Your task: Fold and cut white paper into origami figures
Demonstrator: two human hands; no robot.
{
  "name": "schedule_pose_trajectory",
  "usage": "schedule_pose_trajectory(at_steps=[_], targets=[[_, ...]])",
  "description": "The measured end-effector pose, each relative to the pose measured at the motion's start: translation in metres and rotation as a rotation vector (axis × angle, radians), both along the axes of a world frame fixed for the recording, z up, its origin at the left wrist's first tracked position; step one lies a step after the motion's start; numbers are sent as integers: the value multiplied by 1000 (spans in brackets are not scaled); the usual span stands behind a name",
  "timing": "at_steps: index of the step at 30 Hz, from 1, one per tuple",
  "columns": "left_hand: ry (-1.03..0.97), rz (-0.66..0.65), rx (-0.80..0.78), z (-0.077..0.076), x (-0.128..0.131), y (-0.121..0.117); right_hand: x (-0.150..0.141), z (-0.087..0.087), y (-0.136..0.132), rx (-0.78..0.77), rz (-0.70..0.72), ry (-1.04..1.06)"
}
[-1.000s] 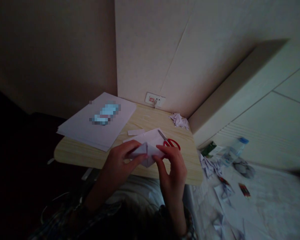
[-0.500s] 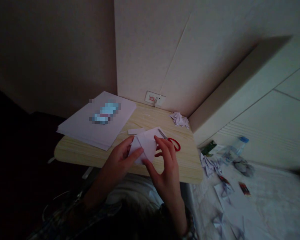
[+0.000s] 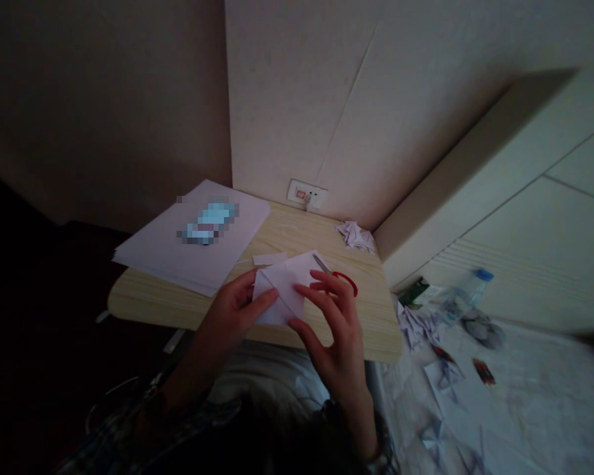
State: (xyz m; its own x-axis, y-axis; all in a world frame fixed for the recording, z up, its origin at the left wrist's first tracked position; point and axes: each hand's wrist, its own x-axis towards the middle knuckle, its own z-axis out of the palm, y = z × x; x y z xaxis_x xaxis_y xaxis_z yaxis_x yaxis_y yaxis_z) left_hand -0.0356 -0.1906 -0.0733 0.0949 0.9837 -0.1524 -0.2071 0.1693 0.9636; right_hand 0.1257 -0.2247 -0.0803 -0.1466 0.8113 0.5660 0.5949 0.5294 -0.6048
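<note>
A small folded white sheet of paper (image 3: pixel 279 308) is held just over the near part of the table, a diagonal fold line running across it. My left hand (image 3: pixel 235 307) grips its left side, thumb on top and fingers behind. At the right edge, my right hand (image 3: pixel 333 316) touches the paper with its index fingertip on the face and its thumb at the lower corner; the other fingers are raised and curled. Red-handled scissors (image 3: pixel 345 284) lie partly behind the right fingers. A narrow white paper strip (image 3: pixel 269 259) rests just beyond the folded paper.
A stack of white paper (image 3: pixel 163 244) with a pixelated phone-like object (image 3: pixel 208 221) fills the table's left. Folded paper pieces (image 3: pixel 355 236) sit at the back right near a wall socket (image 3: pixel 306 194). Right of the wooden table (image 3: pixel 376 330), a bed (image 3: pixel 538 396) carries paper shapes and a bottle (image 3: pixel 469 290).
My right index finger has come down and in across the paper's face, and the right hand sits slightly lower and farther right. The folded paper has shifted slightly left and turned a little.
</note>
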Motion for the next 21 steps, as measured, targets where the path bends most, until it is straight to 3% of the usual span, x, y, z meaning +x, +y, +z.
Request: schedule_pose_trajectory(at_steps=[17,21], targets=[[-118,1,-88,3,1,-2,13,6,-4,-55,124,21],[-67,-2,-55,2,2,-1,14,6,-3,-23,85,5]])
